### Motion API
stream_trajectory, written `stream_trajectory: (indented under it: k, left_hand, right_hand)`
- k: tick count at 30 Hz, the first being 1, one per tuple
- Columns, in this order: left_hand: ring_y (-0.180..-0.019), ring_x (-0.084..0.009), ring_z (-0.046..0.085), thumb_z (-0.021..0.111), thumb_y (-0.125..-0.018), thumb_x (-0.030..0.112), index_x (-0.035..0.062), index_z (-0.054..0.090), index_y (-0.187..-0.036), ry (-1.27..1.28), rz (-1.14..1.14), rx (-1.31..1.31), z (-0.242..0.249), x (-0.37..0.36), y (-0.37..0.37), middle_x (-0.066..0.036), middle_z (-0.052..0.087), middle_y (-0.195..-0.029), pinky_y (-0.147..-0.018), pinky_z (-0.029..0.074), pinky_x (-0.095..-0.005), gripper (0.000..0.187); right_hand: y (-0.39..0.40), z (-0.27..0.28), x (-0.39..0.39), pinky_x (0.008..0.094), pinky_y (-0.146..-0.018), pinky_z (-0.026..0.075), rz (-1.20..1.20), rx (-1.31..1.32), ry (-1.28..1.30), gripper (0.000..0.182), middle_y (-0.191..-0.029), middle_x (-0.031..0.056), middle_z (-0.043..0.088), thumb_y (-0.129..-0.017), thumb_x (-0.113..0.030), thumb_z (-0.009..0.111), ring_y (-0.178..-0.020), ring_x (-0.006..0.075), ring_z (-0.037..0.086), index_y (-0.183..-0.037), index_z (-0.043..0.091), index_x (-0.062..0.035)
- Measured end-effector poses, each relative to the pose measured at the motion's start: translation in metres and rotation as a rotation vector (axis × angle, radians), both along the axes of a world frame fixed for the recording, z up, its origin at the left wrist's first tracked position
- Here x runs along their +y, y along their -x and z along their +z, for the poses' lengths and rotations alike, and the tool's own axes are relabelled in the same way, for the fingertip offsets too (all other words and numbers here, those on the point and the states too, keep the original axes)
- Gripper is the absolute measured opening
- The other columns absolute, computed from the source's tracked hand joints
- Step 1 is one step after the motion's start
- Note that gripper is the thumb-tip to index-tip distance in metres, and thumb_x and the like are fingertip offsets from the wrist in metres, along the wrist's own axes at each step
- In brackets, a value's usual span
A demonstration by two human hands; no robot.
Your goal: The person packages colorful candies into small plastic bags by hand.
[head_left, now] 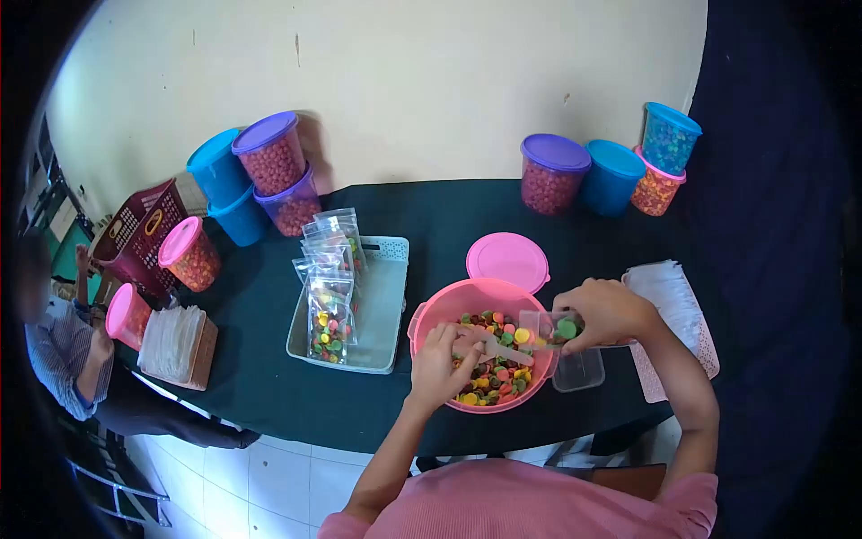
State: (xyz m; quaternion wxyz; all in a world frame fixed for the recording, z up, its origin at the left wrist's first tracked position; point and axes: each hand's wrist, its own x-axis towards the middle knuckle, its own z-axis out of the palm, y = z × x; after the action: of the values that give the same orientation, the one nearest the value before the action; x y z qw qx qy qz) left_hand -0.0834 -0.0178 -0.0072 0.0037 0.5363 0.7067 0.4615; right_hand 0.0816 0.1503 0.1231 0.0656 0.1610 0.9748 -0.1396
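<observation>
Pink sleeves fill the bottom of the frame, and above them my left hand (442,361) dips into the pink bowl (431,310) at lower centre, fingers curled closed on what looks like a small scoop, though it blurs into the sweets. My right hand (603,312) pinches the clear plastic bag (544,329) over the bowl's right rim. That bag is light, limp and slippery, so I hold it at the mouth. Sweets (496,370) are small, hard and rolling. Filled bags stand in the grey tray (382,305) left of the bowl on the dark tabletop (449,225).
</observation>
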Motion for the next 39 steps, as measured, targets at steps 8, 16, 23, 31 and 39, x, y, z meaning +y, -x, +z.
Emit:
stream_trajectory:
  k: [8, 16, 23, 31, 39]
  left_hand:
    - [-0.079, -0.0289, 0.051, 0.058, -0.074, 0.021, 0.0027, 0.051, -0.085, -0.011, -0.009, 0.021, -0.003, 0.001, 0.001, -0.011, 0.053, -0.082, -0.065, 0.043, -0.0377, 0.022]
    - [-0.076, -0.0277, 0.052, 0.059, -0.073, 0.021, 0.004, 0.052, -0.084, -0.032, 0.004, 0.034, -0.002, 0.0, -0.001, -0.01, 0.053, -0.08, -0.063, 0.043, -0.0369, 0.021]
    - [-0.077, -0.0279, 0.052, 0.059, -0.073, 0.021, 0.0037, 0.052, -0.084, -0.025, 0.0, 0.032, -0.003, -0.001, 0.0, -0.01, 0.053, -0.08, -0.064, 0.043, -0.0373, 0.022]
    - [-0.078, -0.0288, 0.051, 0.058, -0.074, 0.022, 0.0027, 0.051, -0.084, 0.006, -0.003, 0.03, -0.002, -0.001, 0.0, -0.011, 0.052, -0.081, -0.064, 0.043, -0.0382, 0.023]
    - [-0.076, -0.0272, 0.053, 0.06, -0.074, 0.021, 0.0029, 0.052, -0.087, -0.022, 0.003, 0.024, -0.005, 0.001, 0.002, -0.012, 0.054, -0.081, -0.065, 0.042, -0.034, 0.023]
  right_hand:
    - [0.006, 0.008, 0.008, 0.0356, -0.066, 0.046, -0.01, -0.103, 0.117, 0.054, -0.081, 0.0121, 0.061, -0.045, -0.033, 0.074, -0.075, 0.0267, 0.06, -0.089, 0.057, -0.0063]
    - [0.013, -0.004, 0.011, 0.0325, -0.06, 0.046, 0.04, -0.099, -0.007, 0.041, -0.072, 0.0096, 0.061, -0.046, -0.023, 0.071, -0.067, 0.0247, 0.06, -0.082, 0.059, -0.0053]
    - [0.018, 0.002, 0.003, 0.0343, -0.06, 0.046, -0.009, -0.141, -0.053, 0.037, -0.074, 0.0087, 0.062, -0.048, -0.025, 0.07, -0.069, 0.0247, 0.06, -0.079, 0.06, -0.007]
    - [0.018, -0.002, 0.01, 0.0367, -0.062, 0.047, 0.076, -0.097, 0.019, 0.041, -0.074, 0.0116, 0.061, -0.051, -0.029, 0.07, -0.07, 0.0274, 0.06, -0.084, 0.06, -0.0068]
    - [0.008, 0.003, 0.019, 0.0307, -0.055, 0.045, 0.026, 0.153, 0.122, 0.04, -0.066, 0.0125, 0.059, -0.053, -0.029, 0.071, -0.06, 0.024, 0.058, -0.078, 0.059, -0.0002]
